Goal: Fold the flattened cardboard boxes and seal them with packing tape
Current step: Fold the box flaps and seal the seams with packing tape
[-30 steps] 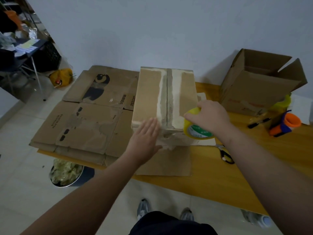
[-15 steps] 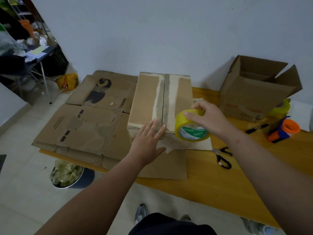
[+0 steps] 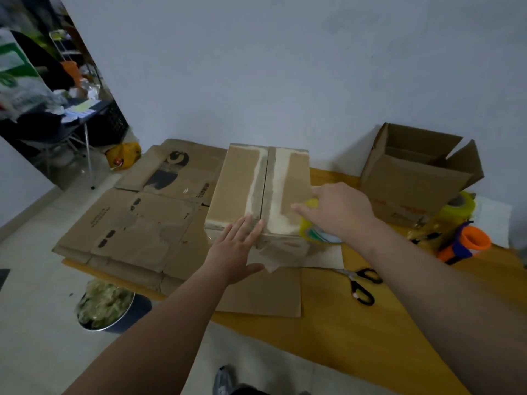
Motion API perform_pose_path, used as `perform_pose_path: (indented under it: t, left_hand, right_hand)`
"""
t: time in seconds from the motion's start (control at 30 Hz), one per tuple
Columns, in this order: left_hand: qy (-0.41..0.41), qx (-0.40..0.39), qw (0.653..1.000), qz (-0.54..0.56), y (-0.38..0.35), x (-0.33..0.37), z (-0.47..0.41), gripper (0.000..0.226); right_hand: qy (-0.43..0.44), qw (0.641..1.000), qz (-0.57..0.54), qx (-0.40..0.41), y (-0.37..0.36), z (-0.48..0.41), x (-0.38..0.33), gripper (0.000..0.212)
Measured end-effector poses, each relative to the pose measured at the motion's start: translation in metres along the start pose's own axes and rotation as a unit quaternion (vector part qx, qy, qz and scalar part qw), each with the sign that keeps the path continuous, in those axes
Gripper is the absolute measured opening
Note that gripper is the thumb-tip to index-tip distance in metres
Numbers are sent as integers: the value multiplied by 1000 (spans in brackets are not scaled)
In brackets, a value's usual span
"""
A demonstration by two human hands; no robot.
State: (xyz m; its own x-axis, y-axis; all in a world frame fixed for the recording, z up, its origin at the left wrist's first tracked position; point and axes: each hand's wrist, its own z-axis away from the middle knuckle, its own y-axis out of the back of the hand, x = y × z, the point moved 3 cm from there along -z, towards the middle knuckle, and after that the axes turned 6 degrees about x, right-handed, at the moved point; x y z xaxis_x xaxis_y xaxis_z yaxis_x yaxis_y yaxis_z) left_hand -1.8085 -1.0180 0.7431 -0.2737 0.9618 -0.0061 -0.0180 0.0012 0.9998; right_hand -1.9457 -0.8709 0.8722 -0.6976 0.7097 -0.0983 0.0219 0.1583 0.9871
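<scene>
Table under everything. Flat cardboard stacked at left, unmoved. Box closed, seam up, mid-table on a cardboard sheet, same spot as before. Open box at far right. Left hand flat, fingers straight, pressing near edge at seam, slid slightly further onto top. Right hand gripping roll, index finger stretched out; now lower and further right than half a second ago, off seam, at box's right front corner. Scissors near box, untouched.
</scene>
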Motion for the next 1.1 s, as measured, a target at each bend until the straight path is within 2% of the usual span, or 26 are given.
perform_pose_path:
  t: [0.13, 0.37, 0.6, 0.77, 0.93, 1.03, 1.1]
  left_hand:
    - [-1, -10, 1000, 1, 1, 2, 0, 94]
    - [7, -17, 1000, 7, 2, 3, 0, 90]
    - [14, -28, 1000, 1, 4, 5, 1, 90]
    - [65, -35, 997, -9, 3, 24, -6, 90]
    - [29, -20, 999, 8, -4, 75, -21, 89]
    - [12, -7, 1000, -15, -6, 48, -13, 82]
    - [42, -4, 999, -23, -4, 16, -1, 80]
  right_hand:
    - [-48, 996, 17, -72, -25, 6, 34, 60]
    - [-55, 987, -1, -151, -58, -4, 48, 55]
    - [-41, 983, 3, -179, -82, -5, 51, 70]
    - [-25, 983, 27, -180, -94, -7, 52, 62]
    - [-27, 983, 6, -180, -103, -7, 56, 69]
    - [-31, 978, -23, -207, -103, -9, 59, 74]
    - [-31, 972, -39, -231, -103, -11, 59, 76]
